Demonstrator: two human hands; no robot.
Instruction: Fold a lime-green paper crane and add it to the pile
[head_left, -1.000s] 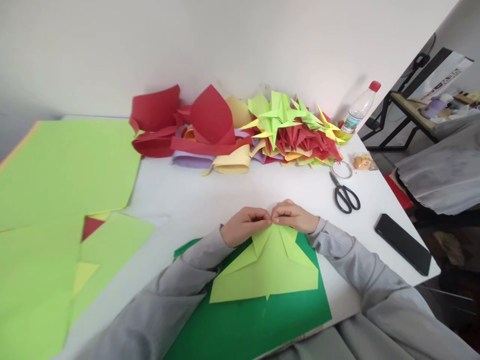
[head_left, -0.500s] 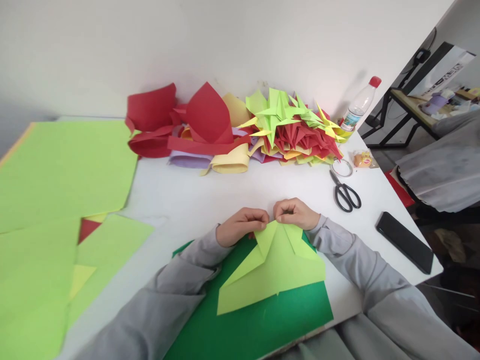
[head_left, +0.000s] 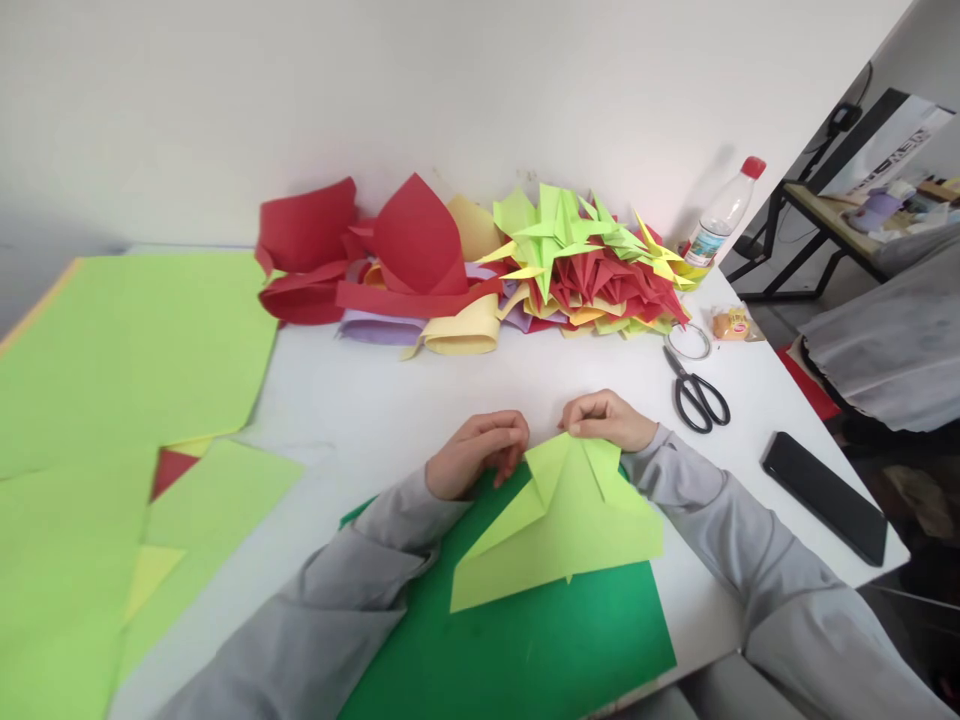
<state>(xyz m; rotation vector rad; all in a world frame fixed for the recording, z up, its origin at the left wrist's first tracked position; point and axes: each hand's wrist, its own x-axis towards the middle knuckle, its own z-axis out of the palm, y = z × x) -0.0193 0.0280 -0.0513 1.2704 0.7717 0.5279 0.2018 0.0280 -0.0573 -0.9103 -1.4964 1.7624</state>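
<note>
A light green folded paper [head_left: 555,535] lies over a dark green sheet [head_left: 525,650] at the table's front. Two flaps are folded at its upper end, and its lower edge spreads wide. My right hand [head_left: 611,418] pinches the top of this folded paper between thumb and fingers. Just left of the paper's upper left flap, my left hand [head_left: 480,450] is loosely curled, its fingers partly apart and nothing visible in them. A small gap shows between that hand and the flap. Part of the dark green sheet is hidden under my left forearm.
Large light green sheets [head_left: 150,350] cover the left side. Along the wall lie rolled red paper [head_left: 420,235] and a pile of folded paper stars [head_left: 592,260]. A bottle [head_left: 716,220], scissors [head_left: 697,395], a wire ring [head_left: 688,342], a wrapped snack [head_left: 733,323] and a black phone [head_left: 825,497] stand or lie rightward.
My left hand has let go of the paper's top and drawn slightly left. My right hand and the folded paper have shifted a little to the right.
</note>
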